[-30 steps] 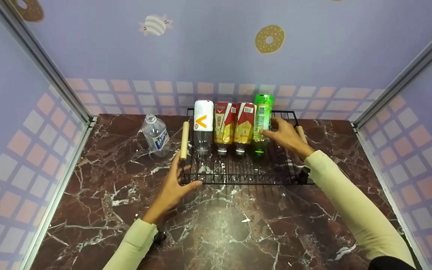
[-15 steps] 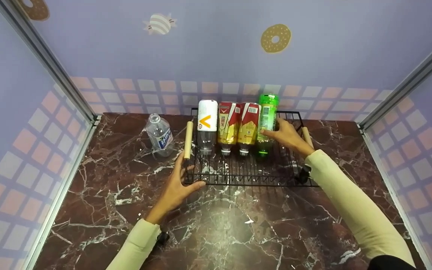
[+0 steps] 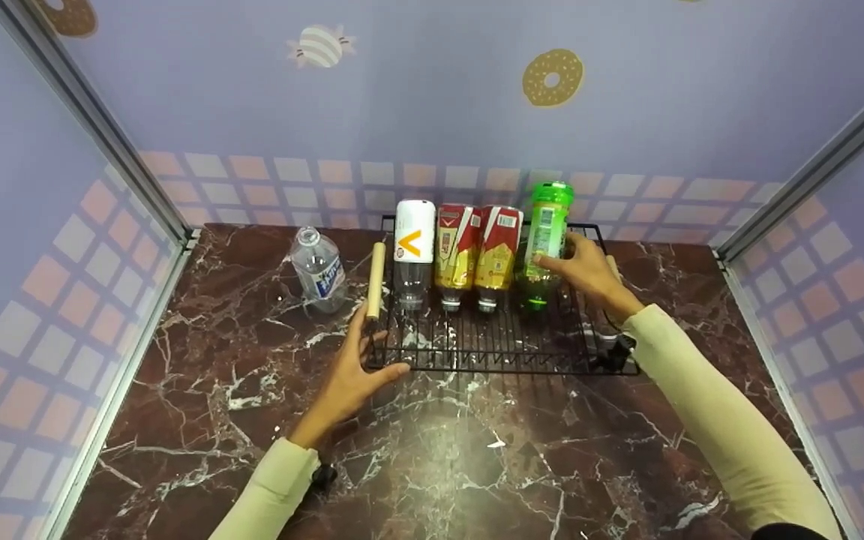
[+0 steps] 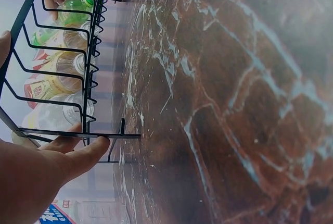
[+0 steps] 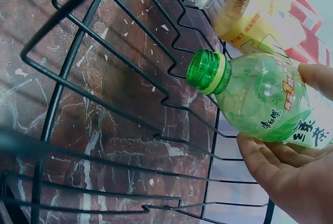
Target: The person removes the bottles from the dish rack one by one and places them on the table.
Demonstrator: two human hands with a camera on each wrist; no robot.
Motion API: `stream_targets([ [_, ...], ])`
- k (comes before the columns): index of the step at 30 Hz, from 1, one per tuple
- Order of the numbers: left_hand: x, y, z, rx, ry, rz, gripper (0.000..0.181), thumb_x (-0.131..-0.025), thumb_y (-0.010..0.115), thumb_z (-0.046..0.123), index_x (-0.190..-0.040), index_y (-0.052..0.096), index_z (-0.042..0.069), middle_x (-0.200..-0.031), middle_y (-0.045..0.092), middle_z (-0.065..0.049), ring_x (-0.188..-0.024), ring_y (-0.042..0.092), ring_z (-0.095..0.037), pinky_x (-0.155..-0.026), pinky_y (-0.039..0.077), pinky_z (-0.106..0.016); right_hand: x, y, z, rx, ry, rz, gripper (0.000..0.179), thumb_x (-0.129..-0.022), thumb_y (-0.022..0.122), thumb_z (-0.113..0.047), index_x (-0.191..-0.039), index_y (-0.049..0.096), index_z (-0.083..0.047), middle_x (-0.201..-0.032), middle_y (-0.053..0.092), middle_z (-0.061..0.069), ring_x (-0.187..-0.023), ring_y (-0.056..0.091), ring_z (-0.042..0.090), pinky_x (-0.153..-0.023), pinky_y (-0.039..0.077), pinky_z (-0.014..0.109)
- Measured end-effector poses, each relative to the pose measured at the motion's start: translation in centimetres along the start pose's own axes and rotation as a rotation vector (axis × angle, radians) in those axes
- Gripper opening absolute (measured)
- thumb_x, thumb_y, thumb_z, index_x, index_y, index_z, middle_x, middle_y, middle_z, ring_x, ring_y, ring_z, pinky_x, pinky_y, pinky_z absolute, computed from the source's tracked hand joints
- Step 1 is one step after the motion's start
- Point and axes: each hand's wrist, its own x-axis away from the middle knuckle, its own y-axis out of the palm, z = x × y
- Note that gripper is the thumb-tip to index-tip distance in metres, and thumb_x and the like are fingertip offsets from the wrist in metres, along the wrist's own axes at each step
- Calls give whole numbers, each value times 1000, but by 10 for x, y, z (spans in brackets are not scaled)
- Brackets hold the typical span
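My right hand grips a green plastic bottle around its label at the right of a black wire rack. In the right wrist view its capless green neck points toward the rack's wires, thumb and fingers on opposite sides. My left hand holds the rack's front left corner, thumb over the front rail and fingers around the side. Inside the rack, a white-labelled bottle and two red-and-yellow bottles, one on the left and one on the right, lean bottoms up in a row.
A clear plastic bottle with a blue label stands on the marbled tabletop, left of the rack. The rack's pale wooden handle rises at its left side. Patterned panels enclose the back and both sides.
My right hand has moved the green bottle to the right and slightly up, away from the red-and-yellow bottle. My left hand stays at the rack's corner. The head view has shifted slightly.
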Motion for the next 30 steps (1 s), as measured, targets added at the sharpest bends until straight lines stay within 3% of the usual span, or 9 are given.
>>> stream_targets([
  [6,0,1,0,-5,8,0,126,-86,97,17,-178,10,17,-180,16,-26,-153,49,-43,-124,41,-63,11,-12,-4,-49,9,0,77,-102,81,-40,-155,48,5,-139,64,24,-107,68,29,-80,62,32],
  [10,-1,0,-1,6,8,-3,125,-87,96,17,-178,11,17,-181,13,-25,-153,49,-44,-124,41,-64,19,-17,-9,-94,1,0,78,-103,81,-36,-157,45,7,-139,63,25,-104,68,26,-74,61,25],
  [19,-1,0,-1,-14,-9,4,126,-86,96,17,-179,11,20,-183,11,-22,-153,48,-43,-126,38,-65,31,-25,-13,-100,-18,17,77,-102,82,-37,-156,47,5,-138,66,22,-112,67,28,-89,62,40],
  [26,-1,-1,0,-6,-9,1,125,-87,96,17,-179,11,20,-183,10,-21,-154,48,-43,-127,37,-65,40,-26,-12,-134,-46,11,76,-101,83,-30,-158,47,4,-139,67,23,-118,68,29,-90,62,29],
  [30,-2,0,0,7,-12,0,126,-86,96,15,-179,10,20,-182,13,-22,-154,47,-43,-125,40,-64,46,-26,-16,-133,-58,8,75,-100,84,-28,-157,48,5,-138,68,24,-118,68,31,-90,63,29],
])
